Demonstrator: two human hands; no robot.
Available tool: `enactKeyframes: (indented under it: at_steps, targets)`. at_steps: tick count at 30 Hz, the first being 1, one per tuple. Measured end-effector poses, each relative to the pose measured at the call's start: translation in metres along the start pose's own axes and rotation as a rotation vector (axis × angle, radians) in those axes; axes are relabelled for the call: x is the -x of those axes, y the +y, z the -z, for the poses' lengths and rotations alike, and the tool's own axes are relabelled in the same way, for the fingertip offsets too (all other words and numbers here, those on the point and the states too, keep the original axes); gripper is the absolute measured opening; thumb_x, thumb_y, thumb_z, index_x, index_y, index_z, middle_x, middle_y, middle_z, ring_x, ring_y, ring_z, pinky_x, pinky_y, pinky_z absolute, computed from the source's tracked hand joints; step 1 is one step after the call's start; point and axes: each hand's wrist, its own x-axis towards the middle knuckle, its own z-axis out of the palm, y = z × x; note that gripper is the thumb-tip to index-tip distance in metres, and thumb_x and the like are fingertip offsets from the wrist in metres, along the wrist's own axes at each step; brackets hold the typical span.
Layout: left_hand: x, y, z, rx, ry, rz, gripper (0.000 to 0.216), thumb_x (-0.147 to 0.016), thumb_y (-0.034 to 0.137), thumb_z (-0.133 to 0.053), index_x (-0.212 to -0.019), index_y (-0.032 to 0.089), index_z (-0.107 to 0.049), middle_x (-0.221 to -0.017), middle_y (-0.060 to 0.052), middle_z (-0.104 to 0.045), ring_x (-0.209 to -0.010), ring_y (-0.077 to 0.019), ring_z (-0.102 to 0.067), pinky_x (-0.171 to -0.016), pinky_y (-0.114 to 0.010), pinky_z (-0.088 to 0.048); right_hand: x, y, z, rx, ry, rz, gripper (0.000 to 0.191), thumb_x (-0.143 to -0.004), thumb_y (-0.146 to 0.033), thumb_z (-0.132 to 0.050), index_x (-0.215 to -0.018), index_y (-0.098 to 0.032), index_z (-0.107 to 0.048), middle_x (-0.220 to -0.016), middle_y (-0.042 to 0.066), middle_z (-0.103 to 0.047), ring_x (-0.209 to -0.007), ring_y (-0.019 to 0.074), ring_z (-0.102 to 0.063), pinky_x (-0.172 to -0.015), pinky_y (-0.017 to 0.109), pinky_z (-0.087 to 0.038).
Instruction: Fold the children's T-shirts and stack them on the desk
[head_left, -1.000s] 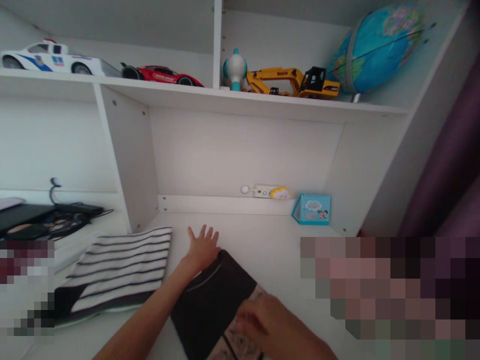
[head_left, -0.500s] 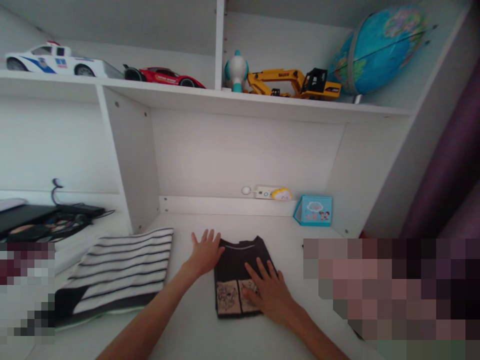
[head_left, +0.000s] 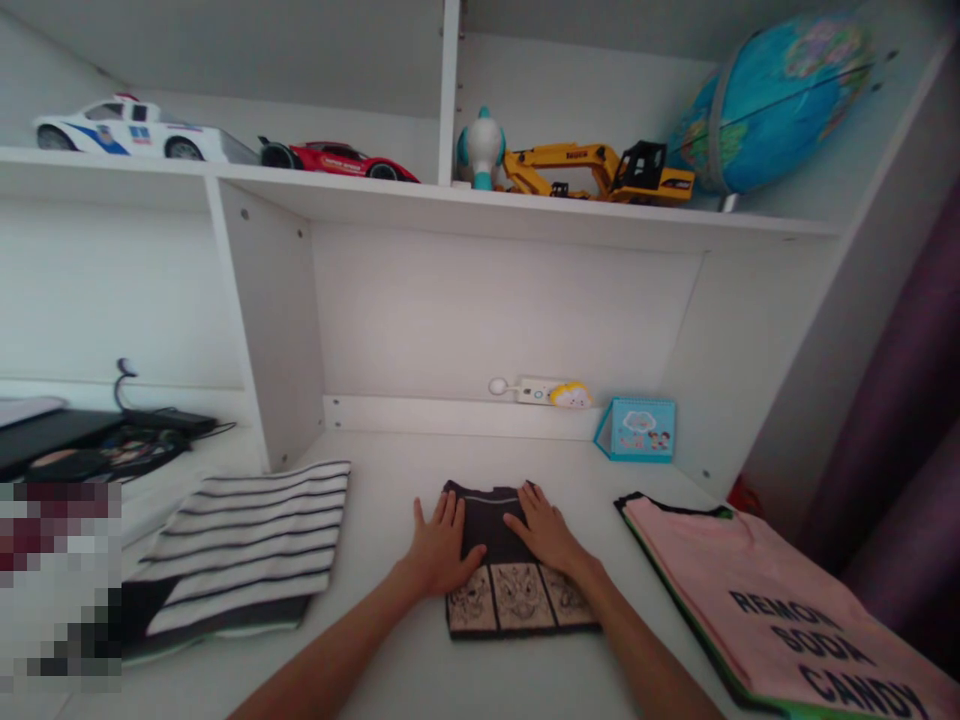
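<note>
A black T-shirt [head_left: 499, 535] with tan printed panels lies folded on the white desk in front of me. On its left edge rests my left hand [head_left: 442, 545], fingers spread and palm down. My right hand [head_left: 547, 530] lies flat over the shirt's upper right part, its fingertips near the collar corner. Neither hand grips anything. Left of the shirt is a black-and-white striped garment [head_left: 255, 540], folded flat. Over on the right sits a stack of folded clothes with a pink T-shirt [head_left: 780, 590] on top, lettered in black.
A blue desk calendar [head_left: 643, 430] and a power strip [head_left: 536, 391] stand at the back. Cables and a black device [head_left: 60, 440] lie far left. Overhead, a shelf [head_left: 360, 190] carries toy cars, a yellow toy excavator [head_left: 600, 170] and a globe [head_left: 780, 105].
My right hand has moved up the black T-shirt toward its collar, and my left hand has come down along its left side. The view has shifted slightly.
</note>
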Motion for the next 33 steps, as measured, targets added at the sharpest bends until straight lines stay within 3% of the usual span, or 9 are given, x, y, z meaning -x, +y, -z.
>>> enactKeyframes:
  at_steps: [5,10,15,20,24,27,30,33]
  targets:
    - [-0.014,-0.008,0.001,-0.028,-0.025,-0.019,0.089,-0.072,0.066,-0.027,-0.135,0.005,-0.015,-0.14,-0.022,-0.009,-0.129,-0.0336,-0.003,-0.093,-0.065,0.0,-0.004,0.0,-0.005,0.038,-0.019,-0.007,0.072,-0.083,-0.058,-0.02,-0.137,-0.012,-0.011,-0.144,0.007,-0.004,-0.13,0.0223,0.002,-0.101,0.047,-0.014]
    - [-0.029,-0.011,-0.005,0.015,0.006,0.027,0.082,-0.077,0.066,-0.012,-0.136,0.009,-0.017,-0.141,-0.018,-0.011,-0.129,-0.0322,-0.006,-0.093,-0.065,-0.002,-0.017,0.002,-0.005,0.038,-0.022,-0.045,0.074,-0.081,-0.061,-0.019,-0.137,-0.014,-0.01,-0.144,0.008,-0.002,-0.13,0.0245,0.001,-0.098,0.053,-0.012]
    - [-0.039,-0.015,-0.017,0.013,0.056,0.021,0.084,-0.076,0.068,-0.012,-0.135,0.008,-0.02,-0.14,-0.019,-0.017,-0.129,-0.032,-0.009,-0.094,-0.063,0.0,-0.025,0.004,-0.004,0.03,0.001,-0.029,0.068,-0.083,-0.059,-0.014,-0.137,-0.018,-0.01,-0.144,0.004,-0.003,-0.13,0.0194,0.002,-0.1,0.051,-0.012]
    - [-0.046,-0.016,-0.01,0.033,0.015,0.033,0.086,-0.076,0.069,-0.016,-0.136,0.008,-0.017,-0.141,-0.02,-0.013,-0.129,-0.0318,-0.007,-0.094,-0.063,0.003,-0.02,-0.001,0.008,0.024,-0.019,-0.032,0.071,-0.083,-0.06,-0.019,-0.137,-0.014,-0.01,-0.144,0.009,-0.002,-0.13,0.0242,0.002,-0.099,0.054,-0.012]
    - [-0.028,-0.005,0.011,0.076,-0.045,0.045,0.085,-0.077,0.066,-0.015,-0.137,0.006,-0.009,-0.141,-0.02,-0.002,-0.13,-0.0318,-0.001,-0.095,-0.063,-0.001,0.012,-0.011,0.018,0.029,-0.032,0.021,0.079,-0.079,-0.065,-0.021,-0.137,-0.013,-0.008,-0.143,0.012,0.003,-0.129,0.0272,0.006,-0.099,0.054,-0.011]
    - [0.0,0.007,0.024,0.114,-0.073,-0.116,0.078,-0.08,0.063,-0.012,-0.137,0.01,-0.005,-0.141,-0.017,0.003,-0.13,-0.0285,0.002,-0.096,-0.06,-0.003,0.043,-0.015,0.016,0.042,-0.058,0.071,0.08,-0.079,-0.066,-0.016,-0.137,-0.011,-0.006,-0.142,0.012,0.004,-0.129,0.0263,0.007,-0.099,0.054,-0.01]
    - [0.022,0.014,0.025,0.123,-0.123,-0.235,0.075,-0.081,0.062,-0.013,-0.137,0.013,-0.005,-0.141,-0.015,0.003,-0.13,-0.0274,0.004,-0.098,-0.059,-0.001,0.062,-0.014,0.006,0.053,-0.07,0.079,0.079,-0.08,-0.065,-0.014,-0.137,-0.011,-0.007,-0.142,0.012,0.002,-0.129,0.0258,0.005,-0.1,0.051,-0.011]
    - [0.03,0.017,0.019,0.12,-0.184,-0.21,0.075,-0.081,0.062,-0.014,-0.137,0.012,-0.008,-0.141,-0.016,0.001,-0.129,-0.0288,0.004,-0.098,-0.059,-0.003,0.068,-0.012,-0.003,0.066,-0.039,0.068,0.078,-0.08,-0.064,-0.016,-0.137,-0.012,-0.008,-0.142,0.012,0.0,-0.13,0.0255,0.003,-0.101,0.048,-0.012]
